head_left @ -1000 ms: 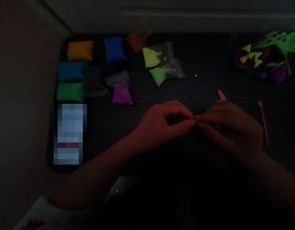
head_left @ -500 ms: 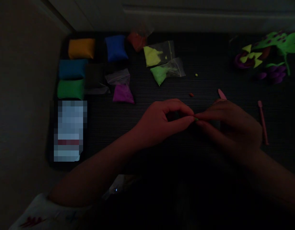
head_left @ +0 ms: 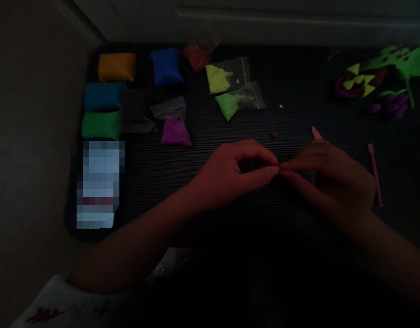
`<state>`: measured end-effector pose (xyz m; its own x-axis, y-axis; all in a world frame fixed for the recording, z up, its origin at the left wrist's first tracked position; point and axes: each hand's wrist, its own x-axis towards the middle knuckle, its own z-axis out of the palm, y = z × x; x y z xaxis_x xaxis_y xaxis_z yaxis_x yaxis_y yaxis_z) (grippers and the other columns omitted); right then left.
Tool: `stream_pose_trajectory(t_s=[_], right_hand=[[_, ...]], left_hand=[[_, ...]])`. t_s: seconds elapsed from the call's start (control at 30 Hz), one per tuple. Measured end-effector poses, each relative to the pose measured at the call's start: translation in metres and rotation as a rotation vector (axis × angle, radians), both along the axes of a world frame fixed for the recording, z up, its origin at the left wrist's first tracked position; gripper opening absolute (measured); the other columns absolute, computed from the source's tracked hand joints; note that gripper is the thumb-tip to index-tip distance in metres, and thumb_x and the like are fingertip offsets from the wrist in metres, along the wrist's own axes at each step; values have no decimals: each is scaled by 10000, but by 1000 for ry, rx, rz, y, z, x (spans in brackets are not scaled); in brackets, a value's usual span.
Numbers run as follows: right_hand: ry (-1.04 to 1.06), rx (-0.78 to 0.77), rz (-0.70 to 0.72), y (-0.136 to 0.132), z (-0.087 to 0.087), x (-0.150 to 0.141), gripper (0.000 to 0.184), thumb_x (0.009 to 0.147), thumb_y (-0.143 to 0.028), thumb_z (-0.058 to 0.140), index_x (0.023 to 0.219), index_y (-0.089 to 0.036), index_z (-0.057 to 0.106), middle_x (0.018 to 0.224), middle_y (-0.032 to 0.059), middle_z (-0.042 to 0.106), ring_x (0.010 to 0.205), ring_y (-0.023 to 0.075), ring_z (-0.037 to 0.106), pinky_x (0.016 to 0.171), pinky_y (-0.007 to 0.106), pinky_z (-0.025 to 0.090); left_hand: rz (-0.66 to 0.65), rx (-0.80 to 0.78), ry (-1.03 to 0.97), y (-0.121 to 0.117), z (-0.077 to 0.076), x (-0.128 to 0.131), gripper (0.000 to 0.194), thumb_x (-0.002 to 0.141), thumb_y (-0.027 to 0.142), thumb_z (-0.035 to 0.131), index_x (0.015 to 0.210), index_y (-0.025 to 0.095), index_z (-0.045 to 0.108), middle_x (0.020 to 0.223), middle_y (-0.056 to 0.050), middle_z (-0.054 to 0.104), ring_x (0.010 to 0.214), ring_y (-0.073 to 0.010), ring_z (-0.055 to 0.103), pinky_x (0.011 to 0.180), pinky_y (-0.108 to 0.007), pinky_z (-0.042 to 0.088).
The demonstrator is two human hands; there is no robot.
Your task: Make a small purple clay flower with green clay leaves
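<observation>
My left hand (head_left: 230,171) is closed in a pinch, thumb against forefinger. Its fingertips meet those of my right hand (head_left: 336,177), which is pinched too. Between them is a tiny piece of green clay, now almost wholly hidden by the fingers. Past the right knuckles the tip of a pink modelling tool (head_left: 316,133) sticks out; whether that hand holds it or it lies on the table I cannot tell. A small reddish-brown bit of clay (head_left: 273,135) and a yellow crumb (head_left: 280,106) lie beyond the fingertips.
Packs of coloured clay, among them a purple one (head_left: 176,132) and a light green one (head_left: 227,105), lie at the left and back. A lit phone (head_left: 100,182) rests at the left edge. Clay figures (head_left: 392,102) stand back right, near a pink stick tool (head_left: 376,175).
The green clay that showed between the fingertips is now nearly covered, as the right fingertips have closed in on it. Both hands otherwise stay in place; the view has shifted slightly.
</observation>
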<state>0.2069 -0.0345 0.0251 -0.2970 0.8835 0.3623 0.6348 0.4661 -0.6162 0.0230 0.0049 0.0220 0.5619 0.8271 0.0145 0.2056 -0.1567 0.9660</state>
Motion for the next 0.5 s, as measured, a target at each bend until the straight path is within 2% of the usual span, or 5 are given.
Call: stream_pose_trajectory(t_s=[0.3,0.5], right_hand=[[45,39,-5,0,-3,-1,239,686,-153,643,896,-262,610,774,-12,628,725,157,577,757,377,448],[-57,43,8,-1,-3,2,254,701,-165,633,923,-285,599,803,-4,640,726,166,583,798,406,418]], left_hand=[[12,-17,13,0,0,0,81,743,218,570,776,206,643,818,5,638,767,-142,597,694,-274,486],[9,-8,-9,1,0,0,75,738,207,578,772,201,645,809,10,637,759,-132,597,703,-268,482]])
